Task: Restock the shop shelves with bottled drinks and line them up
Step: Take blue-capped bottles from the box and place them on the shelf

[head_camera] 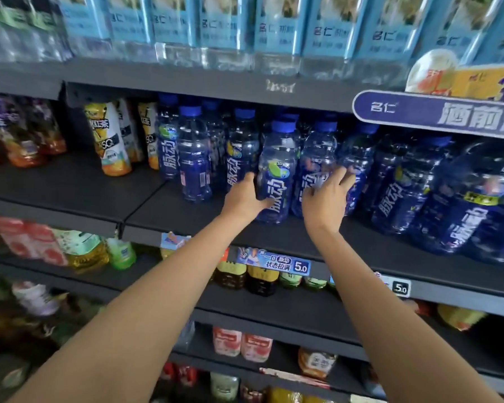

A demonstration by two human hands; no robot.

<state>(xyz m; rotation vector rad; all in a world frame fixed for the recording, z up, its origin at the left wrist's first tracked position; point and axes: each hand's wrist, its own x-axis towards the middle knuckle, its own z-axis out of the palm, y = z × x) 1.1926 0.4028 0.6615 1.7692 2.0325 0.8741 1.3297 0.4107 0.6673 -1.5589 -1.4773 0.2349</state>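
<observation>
Left hand: our left hand (245, 199) wraps its fingers (266, 202) round the front clear blue-capped plastic bottle (277, 170).
Right hand: our right hand (325, 196) has released, spread fingers (339, 173) touching the neighbouring blue bottle (317, 158).
Bottles: both upright on the dark shelf (186, 216), just beyond our fingers.

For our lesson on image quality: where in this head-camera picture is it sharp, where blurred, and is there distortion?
Head view: sharpest around the blue bottle that the left hand grips and the price tag; the right hand is slightly smeared; drinks at the left edge and bottom are blurred; the wide-angle lens bows the shelf edge.
</observation>
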